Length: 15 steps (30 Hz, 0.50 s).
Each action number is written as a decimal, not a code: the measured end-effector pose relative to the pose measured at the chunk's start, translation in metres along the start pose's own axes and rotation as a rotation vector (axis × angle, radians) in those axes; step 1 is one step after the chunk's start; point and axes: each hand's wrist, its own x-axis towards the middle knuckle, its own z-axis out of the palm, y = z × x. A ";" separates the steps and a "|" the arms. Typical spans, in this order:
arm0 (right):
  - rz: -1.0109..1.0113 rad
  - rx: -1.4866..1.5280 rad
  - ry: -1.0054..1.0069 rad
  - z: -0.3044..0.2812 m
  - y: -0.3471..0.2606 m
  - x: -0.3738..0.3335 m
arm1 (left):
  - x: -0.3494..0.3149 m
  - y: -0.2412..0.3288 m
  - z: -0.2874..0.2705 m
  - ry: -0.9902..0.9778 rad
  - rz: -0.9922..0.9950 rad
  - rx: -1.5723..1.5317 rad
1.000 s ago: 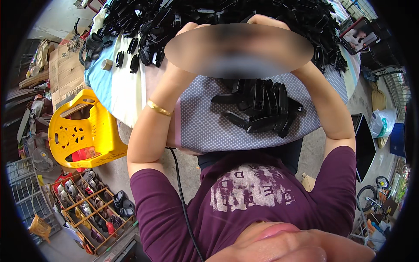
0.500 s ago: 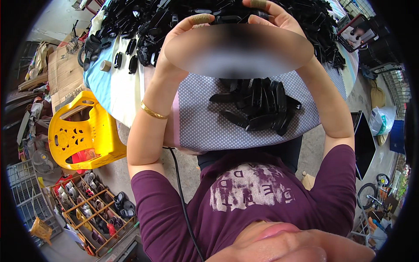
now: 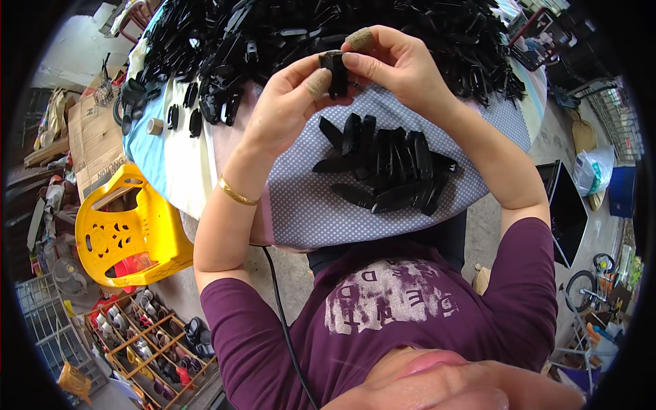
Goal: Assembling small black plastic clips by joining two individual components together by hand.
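A short, dark, block-like plastic piece (image 3: pixel 335 76) is held up above the table between both hands. My left hand (image 3: pixel 290 99) grips it from the left, with tan tape round the thumb and a gold bangle on the wrist. The thumb and taped index finger of my right hand (image 3: pixel 403 72) close at its upper end. Its exact kind is too small to tell. Below the hands, a small pile of long black plastic pieces (image 3: pixel 393 164) lies on the dotted cloth (image 3: pixel 294 205).
A large heap of black plastic pieces (image 3: pixel 225 48) covers the far part of the table. A tape roll (image 3: pixel 155 126) sits at the left. A yellow plastic chair (image 3: pixel 130 229) stands beside the table, a shoe rack (image 3: pixel 147 342) behind it. A phone-like screen (image 3: pixel 543 41) is at the far right.
Both hands have come down and nearer to me, and closer together. A smeared oval covered the space between them before; now the dark piece shows there.
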 end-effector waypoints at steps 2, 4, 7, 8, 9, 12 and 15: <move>-0.061 -0.102 0.026 -0.004 0.003 0.001 | 0.001 0.000 0.008 0.049 -0.014 -0.003; -0.120 -0.202 0.047 -0.006 0.002 0.000 | 0.003 0.000 0.010 0.106 0.051 0.032; -0.139 -0.188 -0.037 -0.002 -0.003 -0.001 | 0.004 -0.001 0.009 0.196 0.089 0.094; -0.174 -0.247 -0.020 -0.001 -0.001 -0.002 | 0.005 -0.001 0.009 0.253 0.118 0.171; -0.182 -0.267 -0.007 0.000 0.000 -0.004 | 0.006 -0.001 0.011 0.271 0.136 0.183; -0.164 -0.239 0.024 0.000 0.003 -0.005 | 0.006 -0.001 0.015 0.278 0.201 0.453; -0.131 -0.181 0.041 0.003 0.009 -0.003 | 0.007 -0.005 0.017 0.271 0.230 0.582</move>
